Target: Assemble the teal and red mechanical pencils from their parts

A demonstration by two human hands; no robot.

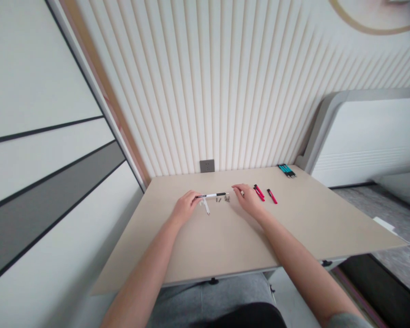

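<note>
My left hand pinches the rear end of a pen with a white barrel and a black front section. The pen lies nearly level above the table, its tip pointing right. My right hand is a short gap beyond that tip, its fingers drawn together. A small pale bit shows by the right palm, too small to name. Below the pen lie a little pile of small metal-coloured pieces and a few short dark pieces. Slim white pen parts rest beside my left fingers.
Several red pen parts with black ends lie to the right of my right hand. A row of teal and black pen parts sits at the table's back right. Behind the beige table is a ribbed wall with a grey socket.
</note>
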